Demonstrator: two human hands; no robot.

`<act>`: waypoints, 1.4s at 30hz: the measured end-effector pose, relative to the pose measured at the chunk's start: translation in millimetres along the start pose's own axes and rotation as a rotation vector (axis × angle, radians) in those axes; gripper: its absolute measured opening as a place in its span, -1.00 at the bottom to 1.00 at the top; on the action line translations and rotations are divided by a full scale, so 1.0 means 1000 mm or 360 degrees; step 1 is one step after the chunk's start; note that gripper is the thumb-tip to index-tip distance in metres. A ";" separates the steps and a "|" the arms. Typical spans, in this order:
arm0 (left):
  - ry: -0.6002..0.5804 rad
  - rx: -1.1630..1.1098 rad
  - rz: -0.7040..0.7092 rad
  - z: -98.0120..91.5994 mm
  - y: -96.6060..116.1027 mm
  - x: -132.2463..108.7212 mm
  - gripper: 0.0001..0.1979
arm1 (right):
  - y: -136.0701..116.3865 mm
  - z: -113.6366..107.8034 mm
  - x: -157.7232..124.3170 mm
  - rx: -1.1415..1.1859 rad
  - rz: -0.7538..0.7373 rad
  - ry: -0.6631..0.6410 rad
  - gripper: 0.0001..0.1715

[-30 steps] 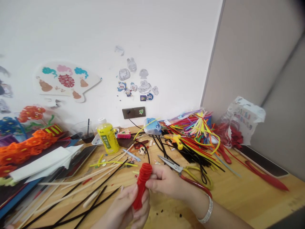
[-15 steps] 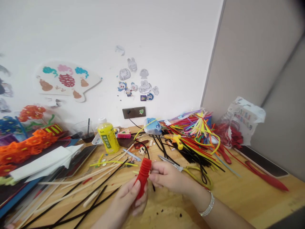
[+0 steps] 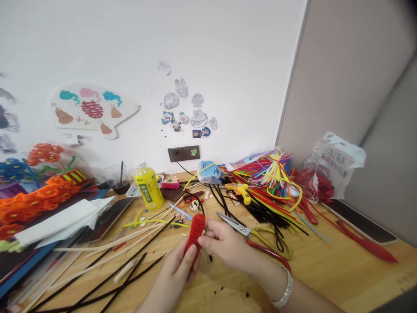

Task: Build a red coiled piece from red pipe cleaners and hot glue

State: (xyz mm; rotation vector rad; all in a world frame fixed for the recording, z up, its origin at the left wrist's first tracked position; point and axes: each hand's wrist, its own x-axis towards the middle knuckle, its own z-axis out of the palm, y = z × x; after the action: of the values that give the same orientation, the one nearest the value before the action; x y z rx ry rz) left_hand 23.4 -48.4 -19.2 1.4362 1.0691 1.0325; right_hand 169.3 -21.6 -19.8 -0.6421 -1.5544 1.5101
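Observation:
A red fuzzy roll, which looks like coiled pipe cleaner, stands tilted with ridged turns round its upper part. My left hand is closed around its lower part, the thumb lying along the front. The fingers of my right hand are bent and pinched against the roll's right side; any strand end between them is hidden. Just beyond my right hand lie scissors, blades parted, with yellow and red handle parts showing. Black pipe cleaners and cream ones lie left of my left hand.
A yellow drink bottle stands behind my hands, near a plastic cup. A yellow glue gun rests before a colourful pipe cleaner heap. Orange fuzzy flowers and white paper crowd the left; a wall rises behind.
The red roll has tipped and shifted slightly left. My right fingers have moved lower and leftward against it. The scissors' red handle now shows beside my right forearm.

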 end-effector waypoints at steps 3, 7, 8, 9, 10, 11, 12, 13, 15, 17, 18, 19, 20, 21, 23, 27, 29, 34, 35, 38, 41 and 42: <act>-0.0201 -0.0360 -0.0123 -0.001 0.003 -0.005 -0.55 | -0.009 -0.006 -0.003 -0.0047 0.0024 -0.0119 -0.55; -0.0610 -0.0844 -0.0269 -0.004 0.003 -0.013 -0.61 | -0.011 -0.009 -0.007 -0.0012 -0.0031 -0.0288 -0.53; -0.0686 -0.0904 -0.0285 -0.004 0.002 -0.014 -0.61 | -0.010 -0.008 -0.007 0.0037 -0.0033 -0.0317 -0.53; -0.0716 -0.0914 -0.0293 -0.005 0.001 -0.014 -0.60 | -0.008 -0.007 -0.007 0.0081 -0.0027 -0.0314 -0.53; -0.0676 -0.0860 -0.0281 -0.005 0.001 -0.013 -0.58 | -0.006 -0.005 -0.007 0.0105 -0.0019 -0.0278 -0.54; -0.0563 -0.0738 -0.0245 -0.005 0.000 -0.012 -0.57 | -0.003 -0.003 -0.006 0.0103 -0.0017 -0.0211 -0.56; -0.0392 -0.0563 -0.0174 -0.005 0.000 -0.010 -0.57 | -0.002 -0.001 -0.004 0.0078 -0.0021 -0.0122 -0.58; -0.0189 -0.0357 -0.0078 -0.005 0.000 -0.007 -0.59 | 0.000 0.001 -0.003 0.0038 -0.0028 -0.0031 -0.61; 0.0098 -0.0015 0.0093 -0.004 0.000 -0.003 -0.65 | 0.001 0.004 -0.001 -0.0031 -0.0046 0.0107 -0.65; 0.0085 0.0071 0.0107 -0.003 -0.002 0.000 -0.62 | 0.000 0.004 -0.001 -0.0022 -0.0052 0.0125 -0.65; 0.0009 0.0024 0.0060 -0.002 -0.003 0.000 -0.59 | -0.001 0.003 -0.001 0.0005 -0.0050 0.0085 -0.63; -0.0074 -0.0071 -0.0001 -0.002 -0.004 0.000 -0.56 | -0.002 0.002 -0.001 0.0035 -0.0052 0.0021 -0.61; -0.0150 -0.0198 -0.0054 -0.001 -0.005 0.000 -0.55 | -0.003 -0.001 -0.002 0.0060 -0.0055 -0.0046 -0.58; -0.0222 -0.0337 -0.0089 -0.001 -0.006 -0.001 -0.55 | -0.004 -0.003 -0.002 0.0082 -0.0055 -0.0113 -0.57; -0.0367 -0.0602 -0.0139 -0.003 -0.007 -0.004 -0.57 | -0.005 -0.007 -0.003 0.0116 -0.0062 -0.0218 -0.56; -0.0727 -0.0952 -0.0273 -0.005 -0.004 -0.011 -0.62 | -0.004 -0.006 -0.005 0.0160 -0.0076 -0.0352 -0.55; -0.0773 -0.0907 -0.0310 -0.005 0.000 -0.013 -0.59 | -0.004 -0.004 -0.005 0.0157 -0.0054 -0.0323 -0.55; -0.0007 0.0019 0.0111 -0.007 0.008 -0.004 -0.69 | -0.012 -0.003 -0.005 -0.0426 -0.0033 0.0020 -0.74; 0.0068 0.0125 0.0174 -0.008 0.008 -0.001 -0.75 | -0.014 -0.003 -0.006 -0.0651 -0.0049 0.0094 -0.81; 0.0100 0.0125 0.0224 -0.012 0.003 0.007 -0.75 | -0.018 -0.003 -0.007 -0.1115 -0.0061 0.0221 -0.91; 0.0085 -0.0110 0.0200 -0.013 -0.003 0.011 -0.70 | -0.018 0.000 -0.007 -0.0896 -0.0022 0.0168 -0.87; 0.0085 -0.0186 0.0195 -0.013 -0.004 0.012 -0.68 | -0.018 0.001 -0.006 -0.0736 -0.0017 0.0128 -0.86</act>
State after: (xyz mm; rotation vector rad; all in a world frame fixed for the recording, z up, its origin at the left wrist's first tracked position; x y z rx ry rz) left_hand 13.4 -33.9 -21.1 1.3995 0.9518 1.2071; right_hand 175.6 -29.6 -3.6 -0.9390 -1.8548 1.1029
